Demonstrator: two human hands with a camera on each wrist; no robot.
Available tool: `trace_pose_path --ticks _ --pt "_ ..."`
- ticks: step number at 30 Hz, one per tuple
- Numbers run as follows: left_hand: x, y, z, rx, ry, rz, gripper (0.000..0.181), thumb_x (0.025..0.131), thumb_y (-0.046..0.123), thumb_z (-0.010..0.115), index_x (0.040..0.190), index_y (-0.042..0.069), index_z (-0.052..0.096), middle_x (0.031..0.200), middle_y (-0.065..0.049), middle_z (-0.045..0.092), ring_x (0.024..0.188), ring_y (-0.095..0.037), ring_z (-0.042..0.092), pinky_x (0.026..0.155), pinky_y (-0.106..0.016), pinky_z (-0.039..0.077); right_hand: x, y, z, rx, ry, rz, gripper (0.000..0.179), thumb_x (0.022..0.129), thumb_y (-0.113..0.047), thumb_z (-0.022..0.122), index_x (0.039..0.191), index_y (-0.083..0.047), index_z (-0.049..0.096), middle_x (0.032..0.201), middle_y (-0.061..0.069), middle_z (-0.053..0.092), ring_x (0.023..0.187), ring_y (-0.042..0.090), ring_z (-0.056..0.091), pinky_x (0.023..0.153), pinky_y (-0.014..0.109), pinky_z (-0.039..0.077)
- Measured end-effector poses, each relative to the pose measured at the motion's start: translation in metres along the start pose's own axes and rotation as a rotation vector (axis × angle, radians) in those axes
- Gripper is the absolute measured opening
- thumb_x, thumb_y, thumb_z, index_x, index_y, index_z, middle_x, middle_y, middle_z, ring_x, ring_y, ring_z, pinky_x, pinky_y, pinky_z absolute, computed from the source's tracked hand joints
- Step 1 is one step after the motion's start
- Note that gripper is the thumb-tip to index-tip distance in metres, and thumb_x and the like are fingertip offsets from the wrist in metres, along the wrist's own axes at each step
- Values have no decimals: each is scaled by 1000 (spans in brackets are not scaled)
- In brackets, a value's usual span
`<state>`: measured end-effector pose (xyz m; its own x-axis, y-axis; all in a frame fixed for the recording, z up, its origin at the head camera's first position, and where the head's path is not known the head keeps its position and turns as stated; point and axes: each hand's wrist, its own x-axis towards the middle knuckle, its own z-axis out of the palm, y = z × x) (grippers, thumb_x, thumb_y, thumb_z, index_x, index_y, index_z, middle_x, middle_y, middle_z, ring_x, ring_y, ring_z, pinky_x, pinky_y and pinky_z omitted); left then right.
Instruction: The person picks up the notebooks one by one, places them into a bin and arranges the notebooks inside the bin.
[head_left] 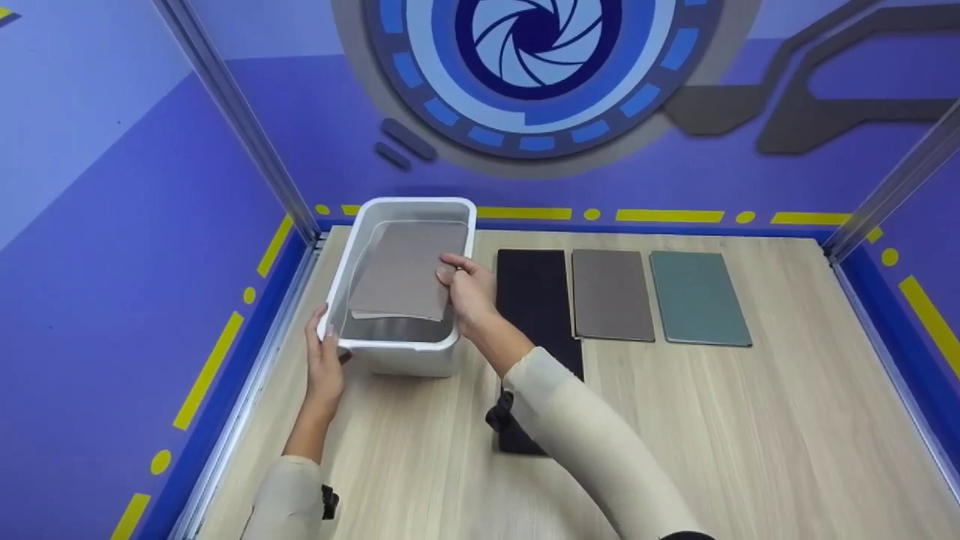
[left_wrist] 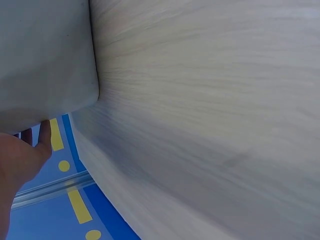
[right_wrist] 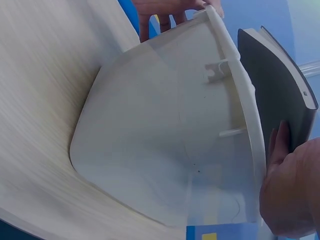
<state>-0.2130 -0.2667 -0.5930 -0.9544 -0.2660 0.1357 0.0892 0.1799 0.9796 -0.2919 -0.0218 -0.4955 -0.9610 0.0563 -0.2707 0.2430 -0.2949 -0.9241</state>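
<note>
A sleeve (head_left: 596,439) is spanning the foreground, its right hand (head_left: 472,298) pinching the right edge of a notebook (head_left: 409,266). The notebook is hovering over the mouth of a bin (head_left: 412,363), while the left hand (head_left: 324,369), apart from the right, is gripping the bin's near left corner. Rightward, a black item (head_left: 532,292), a brown book (head_left: 613,295) and a green book (head_left: 700,298) are lying on the table (head_left: 810,420).

Bright, diffuse light falls evenly over the counter (head_left: 817,420) in the head view, leaving only faint, soft-edged shading at the foot of the white bin (head_left: 412,363). The left wrist view is softer, the counter's grain smeared, a broad bluish-gray shadow slanting across its lower half. The right wrist view looks hazy, low in contrast; the counter's edge bows at lower left.
</note>
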Motion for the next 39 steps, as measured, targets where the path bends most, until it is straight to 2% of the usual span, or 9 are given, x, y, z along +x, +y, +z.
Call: trace_pose_path --ticks 6,12,22,29,39 --pt "1 -2 3 -1 8 22 52 115 18 30 167 14 23 176 -17 23 164 -35 21 133 -56 14 7 -2 3 -30 18 -20 33 96 -2 64 126 -7 77 135 13 71 111 18 63 92 30 53" --pt "0 -3 1 21 0 15 51 116 21 30 167 16 23 176 -15 21 165 -36 19 133 -59 13 11 -4 10 -58 15 -7 31 96 -4 67 124 -9 79 133 11 72 107 18 65 89 31 55" --pt "2 -6 -1 36 6 43 51 116 21 31 166 14 25 176 -15 22 166 -35 18 134 -58 12 13 -1 18 -159 53 -67 32 92 -2 70 122 -8 80 124 11 75 108 19 64 93 31 54" --pt "2 -5 1 10 18 58 51 114 15 31 166 11 27 175 -16 23 165 -35 18 133 -56 13 13 0 18 -184 51 -77 32 93 -2 69 122 -9 80 127 11 75 114 21 65 98 35 55" --pt "3 -5 1 -2 19 51 53 114 14 31 166 9 25 174 -20 25 163 -37 22 132 -55 15 14 -1 21 -240 70 -89 32 92 -3 69 121 -11 81 128 10 75 118 23 66 102 37 55"
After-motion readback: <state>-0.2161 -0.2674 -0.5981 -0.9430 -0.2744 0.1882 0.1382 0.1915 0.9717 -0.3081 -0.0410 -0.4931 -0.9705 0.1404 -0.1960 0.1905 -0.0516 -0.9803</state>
